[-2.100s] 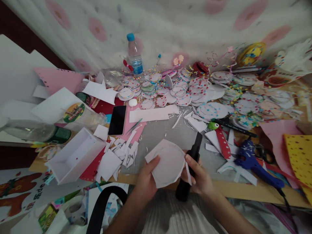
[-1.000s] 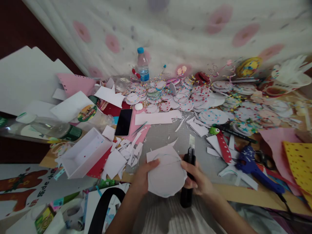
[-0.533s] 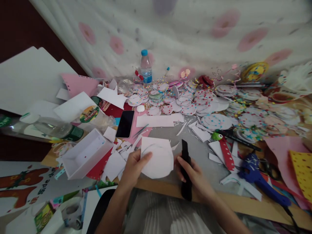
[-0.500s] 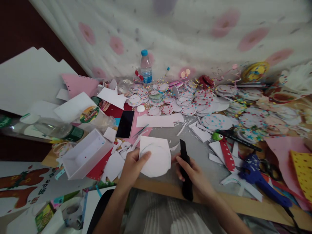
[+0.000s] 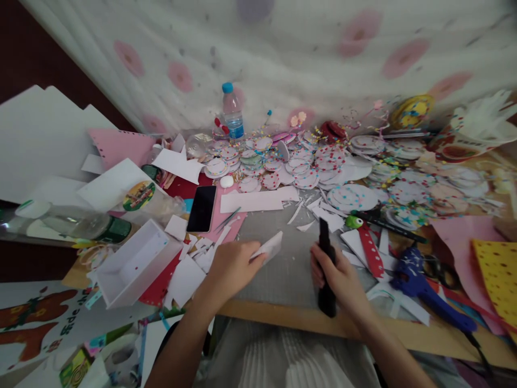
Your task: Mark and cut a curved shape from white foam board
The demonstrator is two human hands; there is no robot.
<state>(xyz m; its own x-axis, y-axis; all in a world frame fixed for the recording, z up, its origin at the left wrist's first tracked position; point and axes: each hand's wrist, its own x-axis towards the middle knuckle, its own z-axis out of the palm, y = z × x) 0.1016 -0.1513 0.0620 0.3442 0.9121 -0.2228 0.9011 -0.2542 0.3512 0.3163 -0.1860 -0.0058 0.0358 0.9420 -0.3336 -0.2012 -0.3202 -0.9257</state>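
My left hand [image 5: 238,265] pinches a white paper piece [image 5: 271,247], tilted so that it shows nearly edge-on above the grey mat [image 5: 269,283]. To its right, my right hand [image 5: 334,272] is wrapped round a black cutter [image 5: 326,280], held upright with its narrow end pointing away from me. The cutter and the paper are apart. White paper scraps [image 5: 327,215] lie beyond the cutter. A long white strip [image 5: 254,200] rests at the mat's far edge, near tweezers [image 5: 228,218].
Many decorated paper discs [image 5: 302,164] cover the back. A phone [image 5: 201,209], white box [image 5: 135,264] and plastic bottles [image 5: 81,222] are at the left; a water bottle [image 5: 233,114] stands behind. A blue glue gun [image 5: 428,293] and yellow sheet [image 5: 495,275] lie right.
The paper in my left hand has turned from facing me to nearly edge-on. My right hand has moved right with the cutter, farther from the paper. The view has shifted slightly.
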